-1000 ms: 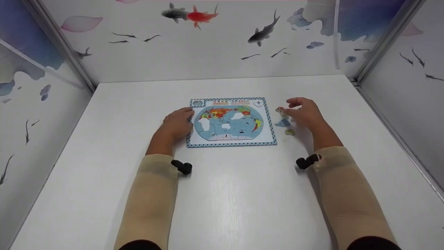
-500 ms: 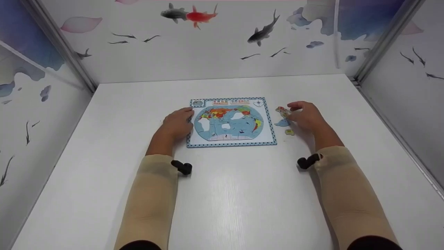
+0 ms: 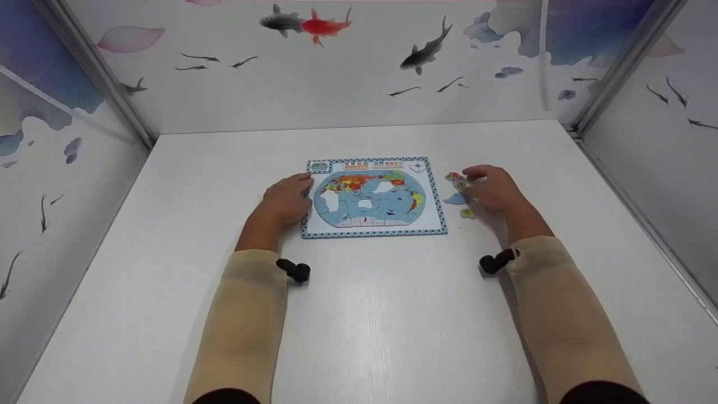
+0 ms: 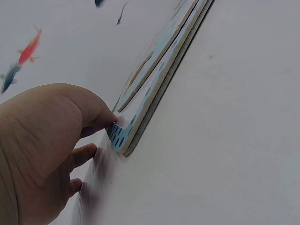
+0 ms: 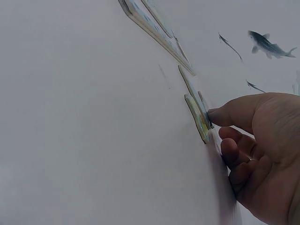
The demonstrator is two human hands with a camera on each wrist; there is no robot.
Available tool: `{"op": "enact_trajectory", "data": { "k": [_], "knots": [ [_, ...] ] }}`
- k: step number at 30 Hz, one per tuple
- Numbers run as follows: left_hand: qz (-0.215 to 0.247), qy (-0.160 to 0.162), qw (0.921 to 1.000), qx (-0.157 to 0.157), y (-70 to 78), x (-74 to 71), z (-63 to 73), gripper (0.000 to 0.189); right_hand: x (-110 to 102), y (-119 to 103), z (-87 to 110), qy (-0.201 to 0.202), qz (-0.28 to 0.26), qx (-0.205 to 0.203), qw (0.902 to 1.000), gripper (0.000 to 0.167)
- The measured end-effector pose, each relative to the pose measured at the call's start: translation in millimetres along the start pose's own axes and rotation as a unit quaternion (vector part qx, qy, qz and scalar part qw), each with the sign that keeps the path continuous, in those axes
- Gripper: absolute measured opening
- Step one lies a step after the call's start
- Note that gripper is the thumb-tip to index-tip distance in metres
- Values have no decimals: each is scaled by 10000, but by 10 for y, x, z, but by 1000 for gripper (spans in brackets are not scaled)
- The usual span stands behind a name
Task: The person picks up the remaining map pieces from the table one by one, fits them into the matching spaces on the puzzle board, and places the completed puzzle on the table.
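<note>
A world map puzzle board with a blue dotted border lies flat on the white table, with several white gaps in its map. My left hand rests at the board's left edge; in the left wrist view its thumb touches the board near a corner. Right of the board, my right hand pinches a red and green puzzle piece at its right side between thumb and fingers. The right wrist view has the thumb against the pieces and the other fingers curled below.
Just below the held piece lie a blue puzzle piece and a small yellow-green piece. White panels painted with fish enclose the table at the back and both sides.
The right hand has come slightly down towards the near side, its fingertips closing in at the red and green piece. The left hand and the board have stayed in place.
</note>
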State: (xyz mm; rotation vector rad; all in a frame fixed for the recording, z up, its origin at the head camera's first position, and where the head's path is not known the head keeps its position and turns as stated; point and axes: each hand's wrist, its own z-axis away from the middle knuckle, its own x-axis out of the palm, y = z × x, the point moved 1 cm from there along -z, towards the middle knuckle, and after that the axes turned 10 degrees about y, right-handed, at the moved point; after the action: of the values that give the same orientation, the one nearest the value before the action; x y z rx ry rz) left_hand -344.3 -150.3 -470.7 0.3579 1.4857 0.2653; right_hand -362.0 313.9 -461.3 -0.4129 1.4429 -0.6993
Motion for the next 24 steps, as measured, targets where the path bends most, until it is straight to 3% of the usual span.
{"op": "enact_trajectory", "data": {
  "k": [12, 24],
  "knots": [
    [13, 7, 10000, 31, -5, -3, 8, 62, 57, -27, 15, 32, -50, 197, 9998, 56],
    [80, 42, 10000, -17, -18, 12, -14, 63, 89, -33, -52, -20, 221, 96, 9997, 51]
  ]
}}
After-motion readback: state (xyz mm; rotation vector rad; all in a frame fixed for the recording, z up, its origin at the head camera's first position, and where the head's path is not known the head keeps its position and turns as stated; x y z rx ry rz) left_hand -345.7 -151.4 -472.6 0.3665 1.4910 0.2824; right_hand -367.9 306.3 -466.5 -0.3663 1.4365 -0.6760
